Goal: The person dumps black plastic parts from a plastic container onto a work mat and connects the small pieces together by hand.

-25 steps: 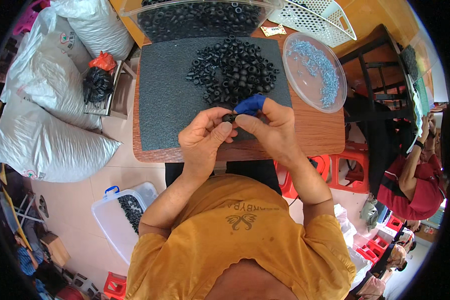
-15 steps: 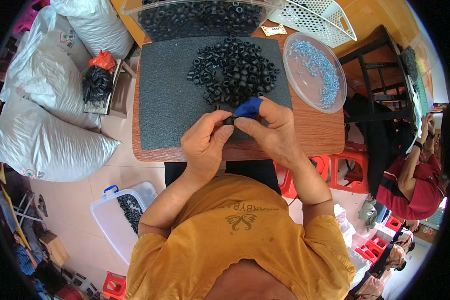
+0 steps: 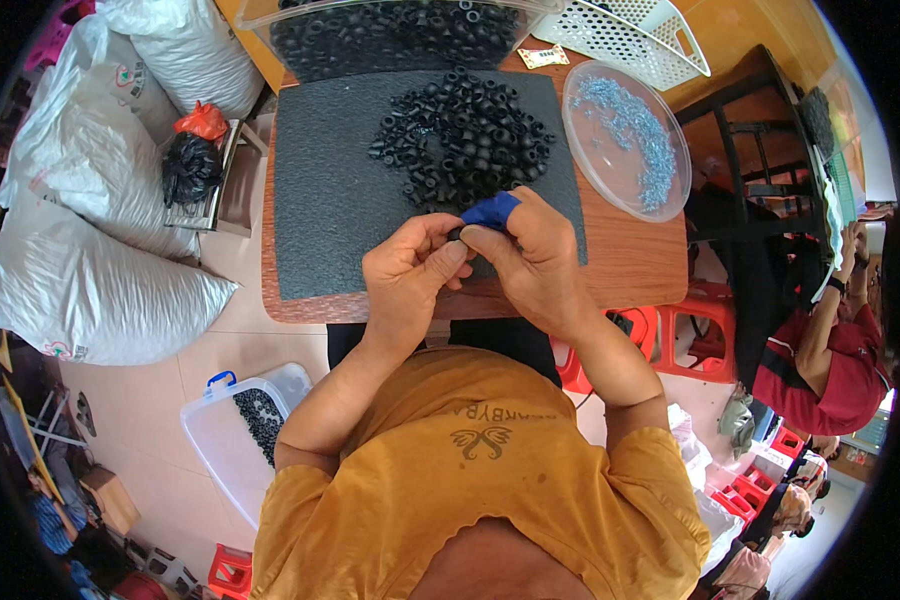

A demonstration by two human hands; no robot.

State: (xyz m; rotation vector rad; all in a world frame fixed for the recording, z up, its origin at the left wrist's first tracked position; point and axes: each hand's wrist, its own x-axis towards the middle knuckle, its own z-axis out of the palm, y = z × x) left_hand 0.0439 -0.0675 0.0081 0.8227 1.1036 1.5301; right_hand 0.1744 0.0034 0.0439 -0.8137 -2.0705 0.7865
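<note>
From above, we held both hands together over the near edge of a wooden bench point(image 3: 630, 265) covered by a dark grey foam mat point(image 3: 340, 190). Our left hand point(image 3: 410, 275) and right hand point(image 3: 535, 265) pinched one small black ring-shaped part point(image 3: 457, 233) between their fingertips, each grip closed on it; a blue finger cover point(image 3: 492, 210) sat on our right forefinger. The part was mostly hidden by our fingers, so we could make out only that it was small, dark and round. Just beyond our hands a loose pile of black rings point(image 3: 465, 135) lay on the mat, and a clear bin point(image 3: 400, 35) behind it was full of more. A clear round dish of small pale blue pieces point(image 3: 625, 135) sat to the right. Judging by that heap, we had most of the work left; a floor tub point(image 3: 245, 430) held only some rings.
</note>
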